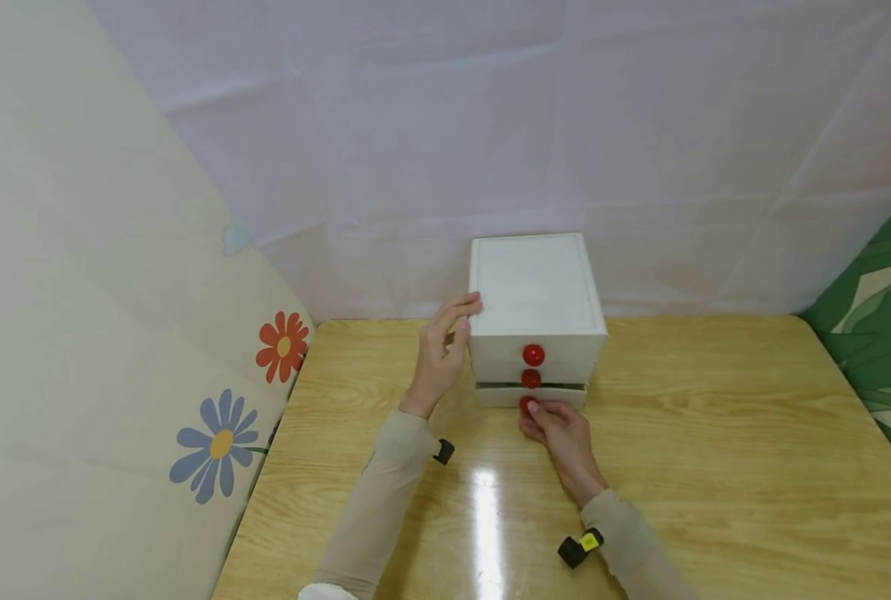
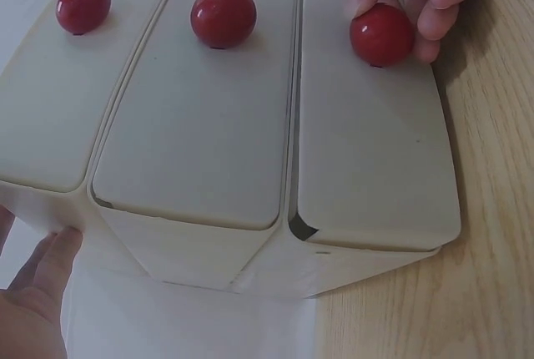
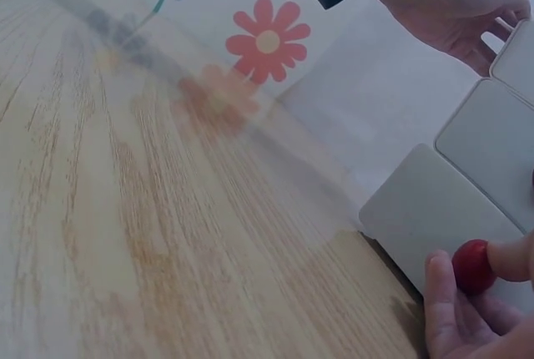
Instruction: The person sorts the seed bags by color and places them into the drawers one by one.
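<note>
A small white three-drawer cabinet (image 1: pixel 535 283) stands on the table with a round red knob on each drawer. My right hand (image 1: pixel 563 437) pinches the lowest red knob (image 2: pixel 381 35) between thumb and fingers. That bottom drawer (image 2: pixel 371 150) sticks out slightly, and a dark gap shows above it in the head view. The middle knob (image 2: pixel 223 16) and the top knob (image 1: pixel 533 355) are untouched, their drawers pushed in. My left hand (image 1: pixel 439 346) rests against the cabinet's left side near the top edge, fingers mostly straight. The drawer's inside is hidden.
The wooden table (image 1: pixel 715 450) spreads out on both sides of the cabinet. Behind it hangs a pale cloth (image 1: pixel 430 150). A light panel with painted flowers (image 1: pixel 221 443) borders the left, and a green leaf print (image 1: pixel 883 333) the right.
</note>
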Demonstrator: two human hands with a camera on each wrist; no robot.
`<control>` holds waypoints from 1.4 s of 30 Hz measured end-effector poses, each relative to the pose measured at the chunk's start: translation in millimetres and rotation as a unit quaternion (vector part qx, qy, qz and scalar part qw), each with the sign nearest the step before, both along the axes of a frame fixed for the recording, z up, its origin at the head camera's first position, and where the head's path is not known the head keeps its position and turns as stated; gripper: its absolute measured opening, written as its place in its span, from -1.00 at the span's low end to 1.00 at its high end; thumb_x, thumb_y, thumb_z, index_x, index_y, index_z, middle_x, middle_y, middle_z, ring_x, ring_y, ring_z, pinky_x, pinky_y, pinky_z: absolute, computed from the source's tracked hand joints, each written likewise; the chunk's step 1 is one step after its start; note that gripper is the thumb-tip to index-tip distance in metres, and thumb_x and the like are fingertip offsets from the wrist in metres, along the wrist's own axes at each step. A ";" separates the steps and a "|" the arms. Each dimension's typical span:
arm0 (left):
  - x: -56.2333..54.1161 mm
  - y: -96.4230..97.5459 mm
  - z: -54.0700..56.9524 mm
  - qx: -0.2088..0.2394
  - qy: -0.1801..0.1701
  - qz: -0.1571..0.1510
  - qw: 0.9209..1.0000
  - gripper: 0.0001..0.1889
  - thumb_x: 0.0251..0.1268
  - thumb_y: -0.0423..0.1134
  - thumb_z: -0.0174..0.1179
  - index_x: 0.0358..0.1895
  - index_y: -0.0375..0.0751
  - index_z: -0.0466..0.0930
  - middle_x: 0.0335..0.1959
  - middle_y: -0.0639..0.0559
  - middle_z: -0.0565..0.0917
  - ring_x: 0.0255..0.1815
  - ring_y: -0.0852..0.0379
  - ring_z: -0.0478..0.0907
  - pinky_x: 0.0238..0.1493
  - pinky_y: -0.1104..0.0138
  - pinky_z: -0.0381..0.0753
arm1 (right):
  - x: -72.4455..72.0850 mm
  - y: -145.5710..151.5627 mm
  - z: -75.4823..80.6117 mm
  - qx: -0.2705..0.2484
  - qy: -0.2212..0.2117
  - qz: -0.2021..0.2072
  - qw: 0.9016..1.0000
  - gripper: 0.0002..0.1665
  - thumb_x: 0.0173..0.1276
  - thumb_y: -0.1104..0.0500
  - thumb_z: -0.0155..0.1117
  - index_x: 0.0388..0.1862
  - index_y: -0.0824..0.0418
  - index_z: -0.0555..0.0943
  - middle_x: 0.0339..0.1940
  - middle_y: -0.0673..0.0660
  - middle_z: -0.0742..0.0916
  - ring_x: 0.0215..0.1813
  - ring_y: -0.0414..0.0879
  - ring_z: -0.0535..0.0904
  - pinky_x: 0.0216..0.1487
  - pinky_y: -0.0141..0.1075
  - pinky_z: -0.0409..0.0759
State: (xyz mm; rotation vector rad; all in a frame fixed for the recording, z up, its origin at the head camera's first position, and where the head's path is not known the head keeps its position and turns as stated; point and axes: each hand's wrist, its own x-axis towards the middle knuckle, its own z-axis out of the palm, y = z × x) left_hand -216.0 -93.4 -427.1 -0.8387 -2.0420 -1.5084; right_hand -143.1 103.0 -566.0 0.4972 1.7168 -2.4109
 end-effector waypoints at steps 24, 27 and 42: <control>0.7 0.7 -0.9 -0.004 -0.002 0.005 1.000 -0.72 0.40 -0.63 -0.05 0.06 -0.56 0.57 0.20 -0.44 0.56 0.23 -0.29 0.56 -0.11 0.33 0.75 | -6.8 -1.2 0.7 -0.011 0.004 -0.016 1.000 -0.67 0.45 0.27 0.26 0.04 0.47 0.45 -0.31 0.03 0.78 -0.28 -0.15 0.78 -0.06 -0.27 0.76; 0.2 0.9 -1.4 -0.005 0.000 0.009 1.000 -0.72 0.40 -0.64 -0.05 0.06 -0.55 0.57 0.20 -0.43 0.56 0.23 -0.28 0.56 -0.12 0.32 0.76 | -7.5 -1.5 0.5 -0.008 0.004 -0.017 1.000 -0.67 0.44 0.27 0.26 0.04 0.47 0.45 -0.31 0.03 0.78 -0.28 -0.15 0.78 -0.06 -0.28 0.76; -1.4 -0.1 -2.2 -0.007 0.008 0.008 1.000 -0.73 0.43 -0.60 -0.05 0.07 -0.55 0.57 0.20 -0.43 0.56 0.24 -0.28 0.56 -0.08 0.33 0.75 | -10.2 -5.3 -3.1 -0.043 0.013 -0.037 0.998 -0.75 0.43 0.31 0.27 -0.05 0.44 0.47 -0.39 0.01 0.79 -0.32 -0.14 0.78 -0.13 -0.28 0.77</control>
